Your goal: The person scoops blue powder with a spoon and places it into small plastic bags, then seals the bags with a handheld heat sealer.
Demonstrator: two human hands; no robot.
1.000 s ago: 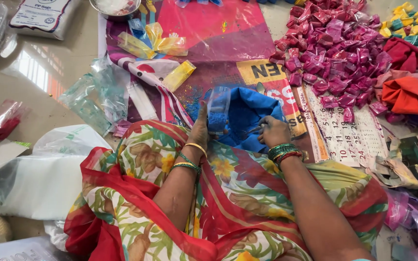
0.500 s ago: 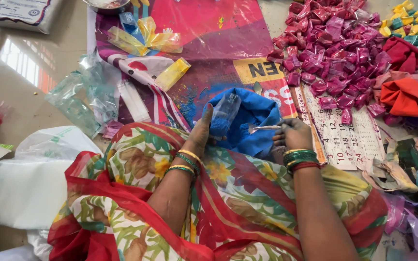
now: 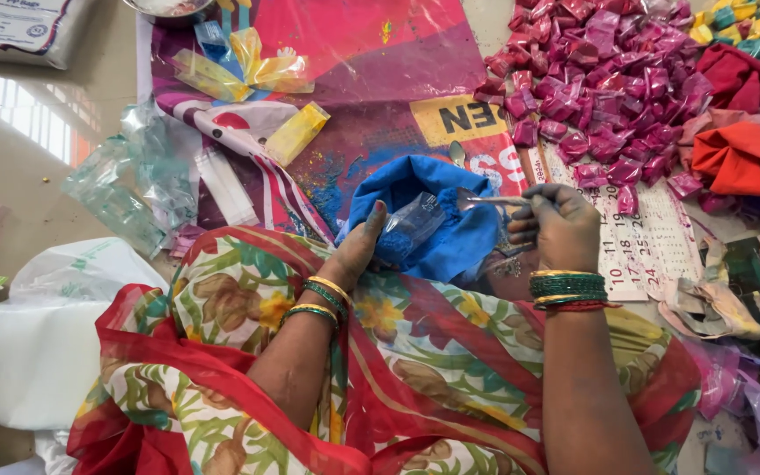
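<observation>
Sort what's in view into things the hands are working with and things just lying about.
In use:
left hand holding small clear plastic pouch
right hand holding metal spoon
blue cloth bundle of blue powder

Lying about:
heap of filled pink packets
orange-red cloth bundle
yellow packet
loose empty clear bags
paper calendar sheet

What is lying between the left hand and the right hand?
In the head view, a small clear pouch held by the left hand and a metal spoon held by the right hand, above blue powder.
</observation>
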